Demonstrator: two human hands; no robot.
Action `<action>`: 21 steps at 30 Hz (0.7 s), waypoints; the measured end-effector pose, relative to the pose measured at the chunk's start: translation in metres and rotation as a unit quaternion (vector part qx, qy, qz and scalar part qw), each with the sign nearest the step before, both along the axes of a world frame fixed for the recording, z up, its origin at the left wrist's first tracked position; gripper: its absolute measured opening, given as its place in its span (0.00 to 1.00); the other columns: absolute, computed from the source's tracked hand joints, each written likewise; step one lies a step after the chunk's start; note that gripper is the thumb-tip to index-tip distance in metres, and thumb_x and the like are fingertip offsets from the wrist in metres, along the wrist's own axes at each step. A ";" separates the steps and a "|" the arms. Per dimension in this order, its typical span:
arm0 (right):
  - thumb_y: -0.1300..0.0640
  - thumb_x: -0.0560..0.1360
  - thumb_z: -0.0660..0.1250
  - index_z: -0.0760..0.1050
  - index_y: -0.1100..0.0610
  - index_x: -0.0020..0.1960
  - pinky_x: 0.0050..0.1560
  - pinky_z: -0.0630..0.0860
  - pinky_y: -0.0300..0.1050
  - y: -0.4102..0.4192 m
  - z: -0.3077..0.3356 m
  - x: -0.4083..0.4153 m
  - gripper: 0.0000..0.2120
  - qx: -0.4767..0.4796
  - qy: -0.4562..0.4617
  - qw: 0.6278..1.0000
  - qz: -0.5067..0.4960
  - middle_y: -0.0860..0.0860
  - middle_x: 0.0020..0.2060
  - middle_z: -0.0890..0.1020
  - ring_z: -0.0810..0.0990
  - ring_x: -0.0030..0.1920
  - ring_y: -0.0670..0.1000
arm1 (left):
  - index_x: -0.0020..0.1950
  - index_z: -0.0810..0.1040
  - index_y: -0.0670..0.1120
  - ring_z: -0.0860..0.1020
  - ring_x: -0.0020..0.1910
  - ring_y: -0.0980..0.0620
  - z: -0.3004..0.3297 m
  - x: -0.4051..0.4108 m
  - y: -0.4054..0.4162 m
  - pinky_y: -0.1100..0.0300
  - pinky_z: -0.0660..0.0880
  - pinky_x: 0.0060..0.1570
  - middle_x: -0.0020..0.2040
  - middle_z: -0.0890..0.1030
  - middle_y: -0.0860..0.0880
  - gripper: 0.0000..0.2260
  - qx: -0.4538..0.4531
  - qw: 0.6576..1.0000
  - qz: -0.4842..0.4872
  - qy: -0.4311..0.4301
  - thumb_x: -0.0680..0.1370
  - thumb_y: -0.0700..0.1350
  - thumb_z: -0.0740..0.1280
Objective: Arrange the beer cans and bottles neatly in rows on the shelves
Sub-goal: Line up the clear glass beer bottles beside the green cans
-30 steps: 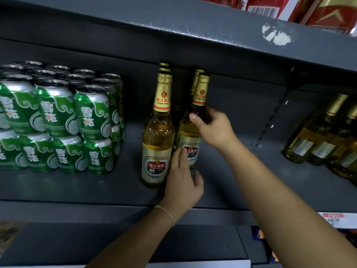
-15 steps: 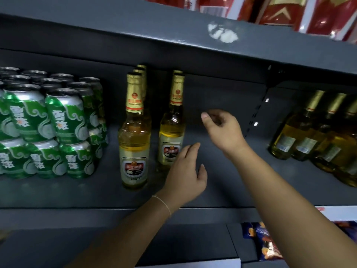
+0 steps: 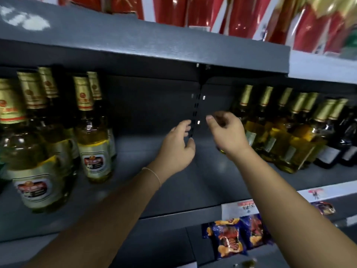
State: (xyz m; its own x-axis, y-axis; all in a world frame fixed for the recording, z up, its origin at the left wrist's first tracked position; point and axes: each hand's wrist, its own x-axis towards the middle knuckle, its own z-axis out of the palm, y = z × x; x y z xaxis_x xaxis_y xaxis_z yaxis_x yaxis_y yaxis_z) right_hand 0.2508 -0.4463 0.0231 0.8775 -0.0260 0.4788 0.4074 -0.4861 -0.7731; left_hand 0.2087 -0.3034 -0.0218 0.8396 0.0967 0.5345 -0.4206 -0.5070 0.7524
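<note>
Both hands hang over the shelf [image 3: 146,192] holding nothing, the left hand [image 3: 176,149] fingers loose, the right hand [image 3: 228,132] fingers half curled, beer bottles [image 3: 92,132] far left of them.

Shop: stocked shelves [image 3: 173,190], price tags [image 3: 245,206], snack packs [image 3: 228,240].

I can't read any text here: the oval red-and-white labels on the gold-foil-necked amber beer bottles [image 3: 92,136] are blurred, and so are the white price tags [image 3: 245,206] on the grey shelf edge [image 3: 173,214].
</note>
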 end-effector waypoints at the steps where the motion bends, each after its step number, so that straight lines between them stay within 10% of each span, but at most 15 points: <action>1: 0.51 0.79 0.68 0.77 0.62 0.63 0.51 0.71 0.34 -0.011 0.001 0.004 0.18 -0.001 -0.002 1.000 -0.006 0.52 0.53 0.82 0.79 0.53 0.46 | 0.72 0.68 0.44 0.74 0.62 0.54 0.001 0.007 -0.009 0.53 0.72 0.64 0.65 0.74 0.46 0.22 -0.003 1.000 -0.002 0.000 0.77 0.36 0.63; 12: 0.52 0.78 0.69 0.80 0.57 0.61 0.58 0.76 0.46 -0.102 0.003 0.073 0.14 -0.015 0.008 0.998 -0.055 0.55 0.53 0.84 0.81 0.56 0.56 | 0.75 0.64 0.45 0.71 0.66 0.52 0.016 0.068 -0.077 0.54 0.70 0.66 0.70 0.71 0.47 0.23 0.037 0.998 -0.001 0.052 0.79 0.41 0.61; 18: 0.50 0.80 0.63 0.77 0.58 0.62 0.52 0.72 0.42 -0.115 0.008 0.129 0.16 -0.127 0.031 0.990 -0.048 0.57 0.57 0.81 0.79 0.60 0.60 | 0.76 0.61 0.49 0.68 0.36 0.66 0.013 0.088 -0.090 0.69 0.73 0.44 0.44 0.72 0.59 0.24 0.060 0.996 0.018 0.071 0.80 0.42 0.61; 21: 0.50 0.78 0.65 0.75 0.59 0.65 0.53 0.72 0.42 -0.114 0.010 0.150 0.20 -0.100 0.063 0.992 -0.042 0.57 0.59 0.80 0.78 0.61 0.59 | 0.76 0.62 0.47 0.67 0.37 0.66 0.010 0.092 -0.090 0.57 0.77 0.54 0.52 0.77 0.48 0.24 0.069 0.994 0.024 0.076 0.80 0.41 0.61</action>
